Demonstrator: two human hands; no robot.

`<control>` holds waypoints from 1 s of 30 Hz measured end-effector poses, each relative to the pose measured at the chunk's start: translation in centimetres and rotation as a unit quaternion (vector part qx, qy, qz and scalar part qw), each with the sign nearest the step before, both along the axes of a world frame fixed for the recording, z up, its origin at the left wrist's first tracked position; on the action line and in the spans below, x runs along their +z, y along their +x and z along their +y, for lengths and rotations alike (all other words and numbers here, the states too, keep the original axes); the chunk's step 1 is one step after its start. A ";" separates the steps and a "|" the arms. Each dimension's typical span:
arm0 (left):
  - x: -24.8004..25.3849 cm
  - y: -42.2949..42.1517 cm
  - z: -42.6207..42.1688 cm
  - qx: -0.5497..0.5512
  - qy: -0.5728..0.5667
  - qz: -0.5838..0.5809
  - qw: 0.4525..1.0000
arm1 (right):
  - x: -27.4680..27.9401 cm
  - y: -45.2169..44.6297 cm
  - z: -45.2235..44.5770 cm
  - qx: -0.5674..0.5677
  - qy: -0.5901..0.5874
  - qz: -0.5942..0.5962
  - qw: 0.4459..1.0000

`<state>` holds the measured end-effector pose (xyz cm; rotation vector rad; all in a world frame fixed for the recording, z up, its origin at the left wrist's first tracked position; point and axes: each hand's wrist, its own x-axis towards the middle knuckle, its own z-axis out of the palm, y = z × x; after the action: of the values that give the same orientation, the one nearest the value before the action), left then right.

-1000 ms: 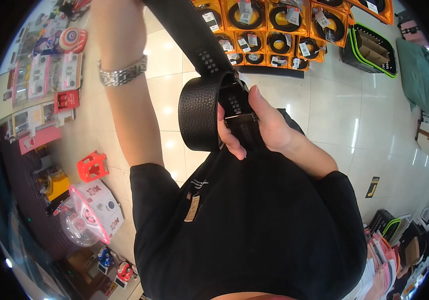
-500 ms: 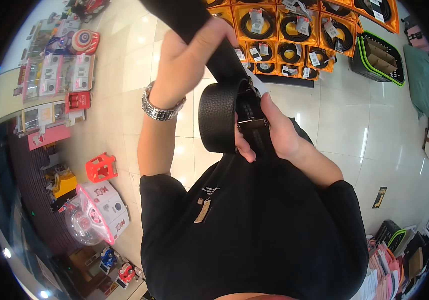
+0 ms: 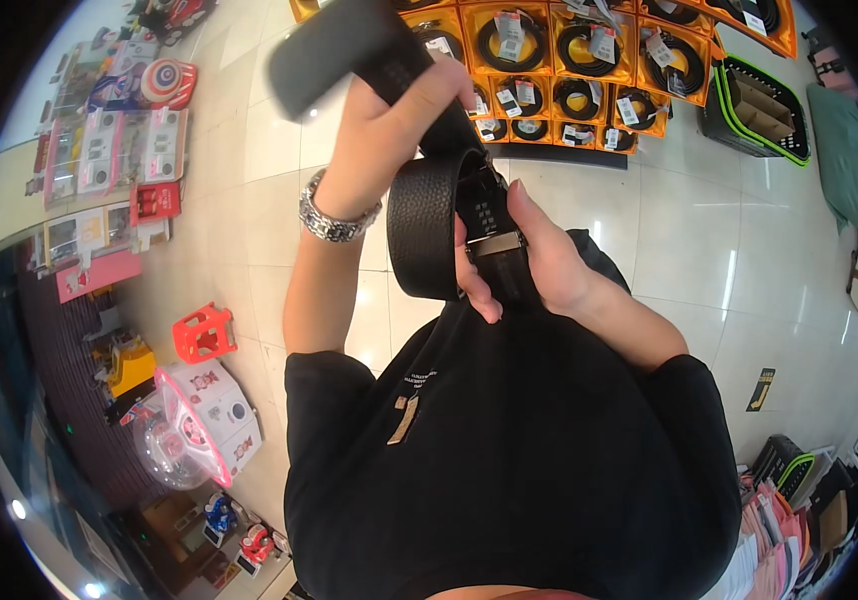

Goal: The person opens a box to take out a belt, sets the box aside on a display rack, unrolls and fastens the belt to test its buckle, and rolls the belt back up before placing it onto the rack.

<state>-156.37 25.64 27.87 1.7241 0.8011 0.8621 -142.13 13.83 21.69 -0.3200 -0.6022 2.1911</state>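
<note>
A black leather belt (image 3: 423, 225) with a pebbled surface is looped in front of my chest. My right hand (image 3: 554, 262) grips its buckle part, the thumb on one side and fingertips showing inside the loop; a metal bar (image 3: 497, 243) shows there. Higher up, my left hand (image 3: 389, 135), with a silver watch on the wrist, is closed round the belt's upper length. Beyond that hand the strap bends over to the left, and its end is blurred.
Orange boxes of coiled belts (image 3: 579, 100) stand on a display ahead. A black-and-green basket (image 3: 757, 112) is at the upper right. Toy boxes (image 3: 99, 150), a red stool (image 3: 203, 333) and a pink-and-white toy machine (image 3: 211, 420) are on the left. Folded clothes (image 3: 774, 540) lie lower right.
My left hand came down from the top edge and now grips the strap closer to my right hand. The strap's upper part has folded over leftward. My right hand keeps its grip.
</note>
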 end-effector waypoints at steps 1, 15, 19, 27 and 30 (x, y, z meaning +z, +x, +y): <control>-0.4 0.1 -0.2 -0.001 -0.004 -0.014 1.000 | -0.2 0.0 0.0 0.003 -0.005 0.000 1.000; 0.8 -1.0 0.3 0.105 -0.008 -0.055 0.993 | -0.1 -0.3 0.4 0.017 0.019 -0.016 1.000; 2.7 -4.1 4.7 0.101 -0.025 -0.204 0.973 | -0.3 -0.1 0.1 0.028 0.048 -0.063 0.996; 2.9 -4.4 6.2 0.072 -0.047 -0.230 0.969 | -1.3 -0.2 -0.1 0.051 0.030 -0.067 0.996; 2.5 -3.5 5.7 0.091 -0.050 -0.221 0.970 | -1.4 -0.1 -0.2 0.052 0.026 -0.052 0.997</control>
<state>-159.89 31.32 30.40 1.3127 0.6907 1.2539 -142.18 13.66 20.27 -0.3861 -0.7461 2.2640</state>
